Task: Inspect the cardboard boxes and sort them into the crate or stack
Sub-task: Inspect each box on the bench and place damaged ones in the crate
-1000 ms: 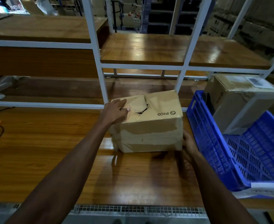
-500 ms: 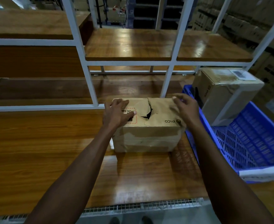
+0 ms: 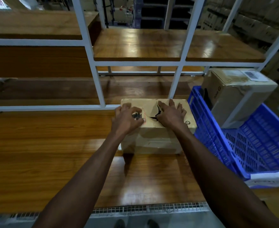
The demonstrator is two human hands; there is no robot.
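My right hand [image 3: 170, 115] has come up beside my left hand [image 3: 127, 118]; both rest open-fingered on the torn cardboard box [image 3: 156, 137] left of the blue crate [image 3: 206, 129], which looks damaged.

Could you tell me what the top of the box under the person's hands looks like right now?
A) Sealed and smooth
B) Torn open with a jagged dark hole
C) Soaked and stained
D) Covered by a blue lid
B: the cardboard box on the table shows a jagged tear between the left hand and right hand.

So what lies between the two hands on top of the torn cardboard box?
In the head view, a jagged dark tear in the brown cardboard box lies between left hand and right hand.
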